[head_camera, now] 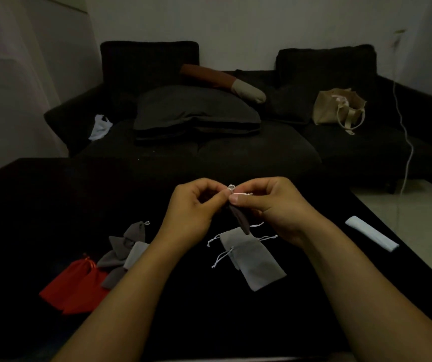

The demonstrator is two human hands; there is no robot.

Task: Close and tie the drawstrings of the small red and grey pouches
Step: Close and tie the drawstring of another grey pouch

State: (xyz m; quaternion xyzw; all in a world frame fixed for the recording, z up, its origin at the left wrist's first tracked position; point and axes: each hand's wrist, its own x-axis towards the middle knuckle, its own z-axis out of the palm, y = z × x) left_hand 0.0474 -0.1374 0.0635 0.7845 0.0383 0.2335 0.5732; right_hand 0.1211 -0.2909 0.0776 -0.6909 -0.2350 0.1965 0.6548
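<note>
A dark grey pouch (239, 218) hangs above the black table between my hands. My left hand (194, 207) and my right hand (272, 202) pinch its white drawstring (232, 188) at the pouch's mouth, where the cord forms a small loop. Below them lie light grey pouches (254, 259) flat on the table with loose white strings. At the left sits a pile of tied grey pouches (123, 250), and red pouches (74, 283) lie beside it, nearer the table's left front.
The black table (53, 205) fills the foreground. A white folded strip (371, 232) lies near its right edge. Behind stands a dark sofa (209, 142) with a cushion, a beige tote bag (337, 108) and a white cable (405, 142).
</note>
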